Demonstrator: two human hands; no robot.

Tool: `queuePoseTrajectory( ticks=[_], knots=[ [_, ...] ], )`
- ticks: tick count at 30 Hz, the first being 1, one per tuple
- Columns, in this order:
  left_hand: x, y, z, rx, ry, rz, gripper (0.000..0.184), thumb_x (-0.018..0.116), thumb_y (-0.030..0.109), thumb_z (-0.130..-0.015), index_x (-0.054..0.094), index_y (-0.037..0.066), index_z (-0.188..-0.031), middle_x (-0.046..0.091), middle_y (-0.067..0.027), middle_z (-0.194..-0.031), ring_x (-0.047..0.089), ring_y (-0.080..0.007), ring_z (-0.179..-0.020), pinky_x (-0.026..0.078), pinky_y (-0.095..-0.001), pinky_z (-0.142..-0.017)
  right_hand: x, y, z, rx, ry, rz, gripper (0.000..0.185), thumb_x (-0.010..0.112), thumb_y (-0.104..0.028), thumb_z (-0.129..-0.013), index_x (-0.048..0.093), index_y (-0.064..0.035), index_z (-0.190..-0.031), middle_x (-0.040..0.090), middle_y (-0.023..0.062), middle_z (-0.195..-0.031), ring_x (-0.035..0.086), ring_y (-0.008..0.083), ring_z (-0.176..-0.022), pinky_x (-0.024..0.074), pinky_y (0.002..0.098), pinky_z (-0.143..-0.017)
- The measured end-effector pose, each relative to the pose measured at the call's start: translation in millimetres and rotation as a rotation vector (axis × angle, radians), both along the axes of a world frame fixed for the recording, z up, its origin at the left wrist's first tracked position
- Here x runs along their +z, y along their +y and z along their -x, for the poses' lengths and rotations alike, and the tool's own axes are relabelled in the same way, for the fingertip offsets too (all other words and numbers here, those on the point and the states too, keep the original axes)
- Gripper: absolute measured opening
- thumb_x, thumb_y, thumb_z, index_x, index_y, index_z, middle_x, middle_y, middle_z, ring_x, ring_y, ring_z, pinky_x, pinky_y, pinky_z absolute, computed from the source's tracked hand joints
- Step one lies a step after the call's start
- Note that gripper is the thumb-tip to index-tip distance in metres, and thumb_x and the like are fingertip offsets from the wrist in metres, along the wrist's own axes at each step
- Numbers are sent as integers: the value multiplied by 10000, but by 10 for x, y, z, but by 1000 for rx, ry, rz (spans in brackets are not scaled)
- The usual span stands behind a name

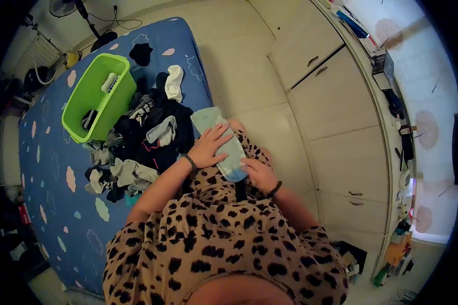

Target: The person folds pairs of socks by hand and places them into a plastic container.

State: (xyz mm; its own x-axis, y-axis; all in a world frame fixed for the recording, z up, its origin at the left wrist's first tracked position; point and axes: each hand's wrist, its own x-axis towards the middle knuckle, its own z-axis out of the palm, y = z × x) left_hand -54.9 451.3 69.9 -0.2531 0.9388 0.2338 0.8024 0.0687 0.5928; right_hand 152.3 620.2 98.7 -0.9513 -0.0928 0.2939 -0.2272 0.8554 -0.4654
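Observation:
Across my lap lies a pale green-blue sock (233,151) with a bluer end toward me. My left hand (209,147) rests on it, palm down with the fingers spread. At its right edge, near the blue end, my right hand (259,174) has its fingers closed on the fabric. To the left, a pile of dark, grey and white socks (160,119) is heaped on the blue bed. A white sock (174,83) lies at the pile's far edge, and a black one (141,54) lies beyond it.
On the bed (56,223) stands a green basket (118,96) with a few rolled socks inside. Pale cabinets (336,96) line the right side, with small items along their top. A fan (81,10) stands behind the bed. Tiled floor (239,66) runs between bed and cabinets.

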Motion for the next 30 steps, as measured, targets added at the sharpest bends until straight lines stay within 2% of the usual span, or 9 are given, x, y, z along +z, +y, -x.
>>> queuePoseTrajectory(
  ticks=[5,7,11,16,18,23,26,28,30],
  knots=[
    [-88,20,177,-74,-211,-77,720,640,266,-730,409,126,-1397,220,-189,-1521,205,-399,-1396,214,-482,-1124,17,-183,-33,-76,-135,92,307,556,71,-735,607,-34,-1019,578,131,-1148,620,301,-909,517,374,-763],
    [-86,23,231,-92,-210,-41,736,632,248,-722,393,121,-1407,203,-197,-1525,183,-397,-1405,198,-477,-1130,11,-244,-35,-154,-25,289,300,565,66,-734,597,-32,-1016,569,128,-1127,613,286,-900,517,359,-741],
    [-70,39,310,-173,-105,57,750,597,223,-716,369,114,-1422,181,-209,-1529,157,-399,-1414,180,-497,-1130,-205,-196,-92,-125,-99,265,304,568,63,-729,589,-36,-1015,555,129,-1134,592,294,-929,504,364,-764],
    [-36,-13,237,-158,10,29,726,561,216,-719,385,130,-1419,181,-201,-1532,179,-411,-1403,187,-529,-1114,-114,-154,-35,-30,-127,-163,279,528,-58,-764,606,-81,-1031,547,107,-1220,496,331,-1134,393,444,-964],
    [-26,-13,234,-146,46,3,722,562,218,-716,398,136,-1414,184,-197,-1532,201,-415,-1395,197,-530,-1106,-114,-166,-29,-40,-103,-199,296,536,-65,-751,607,-96,-1036,533,89,-1237,474,321,-1159,375,456,-971],
    [42,-182,44,-287,69,65,695,561,211,-731,396,152,-1403,270,-190,-1500,216,-372,-1401,155,-566,-1119,142,-112,167,-5,-21,-218,323,548,-79,-741,607,-128,-1055,547,51,-1219,444,287,-1196,348,480,-985],
    [276,-405,-235,-307,-53,72,686,646,330,-766,416,120,-1377,323,-156,-1480,256,-333,-1392,161,-556,-1123,395,-28,286,118,-144,-143,300,572,-120,-760,612,-146,-1056,563,42,-1199,447,255,-1198,355,487,-970],
    [280,-479,-379,-246,-105,33,664,717,415,-759,473,67,-1270,369,-148,-1440,314,-341,-1351,196,-530,-1122,463,32,318,204,-236,-154,383,683,-96,-680,645,-144,-1058,593,-1,-1184,487,195,-1177,378,409,-933],
    [197,-491,-453,-161,-148,-19,597,723,370,-760,485,57,-1209,401,-154,-1394,346,-346,-1315,212,-534,-1113,313,143,438,232,-264,-24,347,698,-115,-694,652,-129,-1038,621,5,-1105,519,207,-1113,409,386,-892]
  ],
)
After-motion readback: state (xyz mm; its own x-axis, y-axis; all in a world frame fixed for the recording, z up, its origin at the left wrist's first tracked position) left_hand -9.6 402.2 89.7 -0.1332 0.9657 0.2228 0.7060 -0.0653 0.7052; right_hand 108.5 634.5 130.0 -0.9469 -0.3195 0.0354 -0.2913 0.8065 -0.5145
